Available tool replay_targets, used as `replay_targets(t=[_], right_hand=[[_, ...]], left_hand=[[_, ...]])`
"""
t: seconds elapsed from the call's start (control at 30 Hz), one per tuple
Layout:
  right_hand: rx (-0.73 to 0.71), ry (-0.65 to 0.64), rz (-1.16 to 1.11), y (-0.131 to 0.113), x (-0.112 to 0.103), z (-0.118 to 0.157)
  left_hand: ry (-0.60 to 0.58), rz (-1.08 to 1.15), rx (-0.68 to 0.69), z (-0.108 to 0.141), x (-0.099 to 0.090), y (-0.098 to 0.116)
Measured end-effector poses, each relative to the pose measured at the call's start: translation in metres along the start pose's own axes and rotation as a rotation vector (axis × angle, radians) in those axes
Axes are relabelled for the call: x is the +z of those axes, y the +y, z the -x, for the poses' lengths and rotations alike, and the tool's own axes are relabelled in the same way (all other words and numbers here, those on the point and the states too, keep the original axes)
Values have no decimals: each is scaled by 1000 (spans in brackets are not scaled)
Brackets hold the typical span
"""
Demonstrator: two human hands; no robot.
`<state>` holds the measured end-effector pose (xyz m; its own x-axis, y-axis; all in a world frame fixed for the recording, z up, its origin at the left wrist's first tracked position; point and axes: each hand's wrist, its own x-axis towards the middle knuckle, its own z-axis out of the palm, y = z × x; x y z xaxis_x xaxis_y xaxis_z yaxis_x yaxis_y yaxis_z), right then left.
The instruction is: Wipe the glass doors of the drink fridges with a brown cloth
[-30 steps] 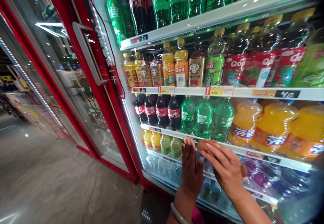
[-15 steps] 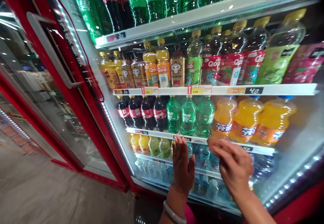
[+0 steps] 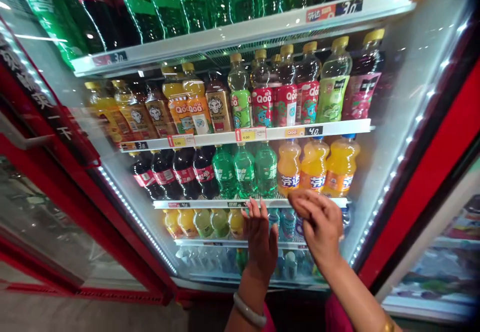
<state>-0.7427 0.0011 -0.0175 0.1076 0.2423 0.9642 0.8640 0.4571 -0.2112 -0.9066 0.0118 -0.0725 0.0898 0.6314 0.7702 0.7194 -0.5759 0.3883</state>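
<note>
My left hand point(image 3: 261, 242) is raised palm-forward in front of a drinks cooler, its fingers stretched out and nothing in it. Its fingertips overlap the edge of the shelf point(image 3: 210, 203) under the green soda bottles point(image 3: 245, 172). To its right, my right hand point(image 3: 321, 229) is bent at the wrist, fingers curled and pressed together, pointing left. What it holds, if anything, is hidden. It is nearest the orange soda bottles point(image 3: 314, 164). Dark cola bottles point(image 3: 183, 174) stand at the left of that row. Whether either hand touches the shelf I cannot tell.
A shelf point(image 3: 210, 139) of Qoo and other juice bottles is above, and large green bottles point(image 3: 180, 7) fill the top. Yellow drinks point(image 3: 187, 222) and clear water bottles point(image 3: 198, 261) stand below. A red door frame point(image 3: 142, 257) borders the left; another cooler point(image 3: 442, 262) is at right.
The view has swung to the right, so the bottles sit further left and the right cooler now shows. Both hands keep nearly the same pose.
</note>
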Motion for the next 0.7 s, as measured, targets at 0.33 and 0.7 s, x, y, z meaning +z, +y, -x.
replay_targets(t=[0.33, 0.7], right_hand=[[-145, -121, -52, 18, -4, 20], [-131, -112, -54, 41, -15, 21]], left_hand=[[9, -91, 60, -7, 8, 23], [-164, -42, 38, -9, 20, 60]])
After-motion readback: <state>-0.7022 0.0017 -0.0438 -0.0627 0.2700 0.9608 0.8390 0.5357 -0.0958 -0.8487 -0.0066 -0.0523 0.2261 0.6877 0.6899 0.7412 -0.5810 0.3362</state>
